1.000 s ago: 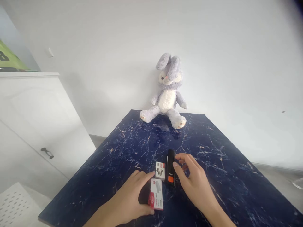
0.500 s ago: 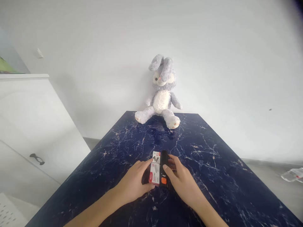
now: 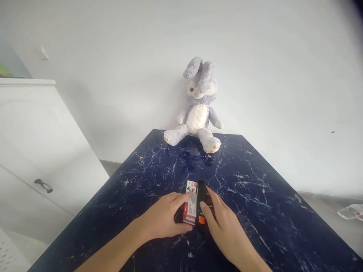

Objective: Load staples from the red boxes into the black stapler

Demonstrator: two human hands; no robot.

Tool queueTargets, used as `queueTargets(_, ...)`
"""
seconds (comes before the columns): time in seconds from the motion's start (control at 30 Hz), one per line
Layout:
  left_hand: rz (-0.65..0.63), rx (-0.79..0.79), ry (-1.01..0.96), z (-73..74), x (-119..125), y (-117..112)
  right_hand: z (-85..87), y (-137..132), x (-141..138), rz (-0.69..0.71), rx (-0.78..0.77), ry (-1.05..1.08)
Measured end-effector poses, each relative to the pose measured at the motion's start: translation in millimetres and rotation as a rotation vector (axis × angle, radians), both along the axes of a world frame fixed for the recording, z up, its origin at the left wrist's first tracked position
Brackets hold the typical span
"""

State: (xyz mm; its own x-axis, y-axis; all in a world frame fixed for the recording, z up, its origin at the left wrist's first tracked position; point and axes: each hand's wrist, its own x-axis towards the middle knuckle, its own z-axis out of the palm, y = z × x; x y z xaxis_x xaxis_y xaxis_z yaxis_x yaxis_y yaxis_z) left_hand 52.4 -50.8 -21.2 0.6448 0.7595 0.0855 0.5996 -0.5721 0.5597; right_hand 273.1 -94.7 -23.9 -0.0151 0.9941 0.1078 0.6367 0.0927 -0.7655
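My left hand is closed around small white-and-red cardboard boxes, which lie end to end. Its index finger rests across their top, and the thumb presses at the near end. A dark part shows beside the boxes under my left palm; what it belongs to is hidden. Right against the boxes lies a black oblong object with an orange button at its near end. My right hand grips that object from the right, thumb on top and fingers along its far side.
A dark blue marbled table lies under my hands. At its far edge a grey plush rabbit sits against the white wall. To the left stands a white cabinet with a dark handle. A clear plastic item is at the right.
The view has shifted slightly, moving everything a little to the right. My left index finger has slid further over the boxes. My right hand keeps its hold on the black object.
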Motion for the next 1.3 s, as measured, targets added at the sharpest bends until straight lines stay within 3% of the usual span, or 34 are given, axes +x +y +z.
queueTargets(0.63, -0.124, 0.154, -0.010, -0.8, -3.9, 1.8, 1.1, 1.3, -0.2, 0.024, -0.004, 0.003)
queueTargets(0.83, -0.119, 0.119, -0.019, -2.0, -3.1, 1.4, 2.6, 1.1, -1.1, 0.027, 0.008, 0.010)
queueTargets(1.13, 0.110, -0.039, 0.018, 0.6, -0.3, -2.7, 1.3, 1.0, -0.5, 0.006, -0.028, 0.014)
queueTargets(1.3, 0.155, -0.036, 0.031, -4.1, 11.6, -10.5, 1.5, 3.6, 1.7, 0.009, -0.031, 0.076)
